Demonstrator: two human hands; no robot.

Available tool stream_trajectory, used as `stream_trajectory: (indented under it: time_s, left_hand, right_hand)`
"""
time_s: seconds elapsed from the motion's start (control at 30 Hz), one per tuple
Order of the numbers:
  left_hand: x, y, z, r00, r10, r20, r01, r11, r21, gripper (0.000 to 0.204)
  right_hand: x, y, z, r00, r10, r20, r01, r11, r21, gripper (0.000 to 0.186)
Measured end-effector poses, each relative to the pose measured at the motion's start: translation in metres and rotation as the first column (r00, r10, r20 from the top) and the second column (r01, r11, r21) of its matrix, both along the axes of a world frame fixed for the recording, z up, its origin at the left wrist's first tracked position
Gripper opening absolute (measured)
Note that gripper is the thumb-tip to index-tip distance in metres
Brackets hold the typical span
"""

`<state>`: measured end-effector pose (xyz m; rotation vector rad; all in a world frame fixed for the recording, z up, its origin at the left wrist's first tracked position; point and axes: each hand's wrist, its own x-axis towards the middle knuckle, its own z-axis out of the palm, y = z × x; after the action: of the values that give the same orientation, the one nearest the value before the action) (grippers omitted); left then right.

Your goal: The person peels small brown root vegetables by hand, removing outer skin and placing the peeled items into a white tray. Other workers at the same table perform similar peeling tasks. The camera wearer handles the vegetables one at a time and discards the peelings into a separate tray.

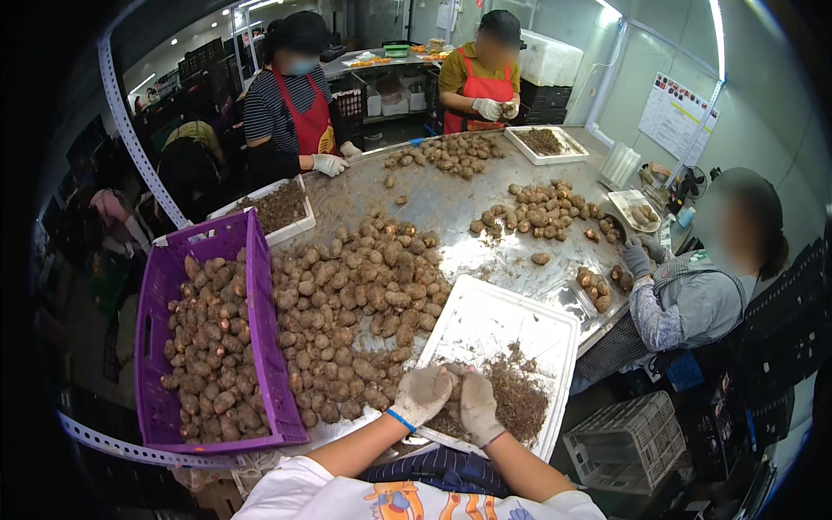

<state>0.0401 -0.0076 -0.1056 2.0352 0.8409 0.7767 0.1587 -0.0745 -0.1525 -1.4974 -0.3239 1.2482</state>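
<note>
My left hand (422,395) and my right hand (478,406), both in dirty pale gloves, meet over the near edge of a white foam tray (472,316). Their fingers curl inward against each other, and whatever lies between them is hidden by the gloves. Brown fibrous scraps (520,394) cover the tray's near part, under and beside my hands. To the left of the tray spreads a large heap of small brown taros (347,295), reaching close to my left hand.
A purple crate (260,321) full of taros stands at the left. Three co-workers in gloves stand around the metal table (347,191), with smaller taro piles (546,208) near them. Scrap trays (542,156) line the far edge; a grey crate (628,442) sits low at right.
</note>
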Motion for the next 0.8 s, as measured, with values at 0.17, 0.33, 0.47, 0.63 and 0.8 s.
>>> stream_trajectory:
  time_s: [0.17, 0.33, 0.47, 0.63, 0.8]
  left_hand:
    - [-0.005, 0.001, -0.011, 0.998, 0.02, 0.06, -0.015, 0.996, -0.085, 0.05]
    - [-0.011, 0.015, -0.033, 0.994, 0.088, 0.071, -0.035, 0.839, -0.542, 0.048]
    - [-0.009, 0.006, -0.015, 0.991, 0.124, 0.056, -0.026, 0.58, -0.814, 0.056]
    - [-0.017, 0.003, -0.013, 0.997, -0.052, -0.065, -0.029, 0.516, -0.856, 0.047]
    - [-0.021, -0.017, -0.01, 0.996, 0.07, 0.062, 0.011, 0.572, -0.82, 0.055]
  right_hand:
    - [0.009, 0.001, 0.025, 0.795, -0.057, -0.605, 0.073, 0.997, 0.003, 0.032]
    - [0.022, -0.007, 0.027, 0.962, 0.131, -0.241, -0.035, 0.931, 0.365, 0.057]
    - [0.002, -0.008, 0.06, 0.605, 0.107, 0.789, -0.454, 0.86, 0.232, 0.046]
    - [0.008, -0.002, 0.073, 0.37, 0.021, 0.929, -0.507, 0.842, 0.183, 0.019]
    - [0.012, -0.006, 0.068, 0.235, 0.026, 0.972, -0.402, 0.913, 0.073, 0.019]
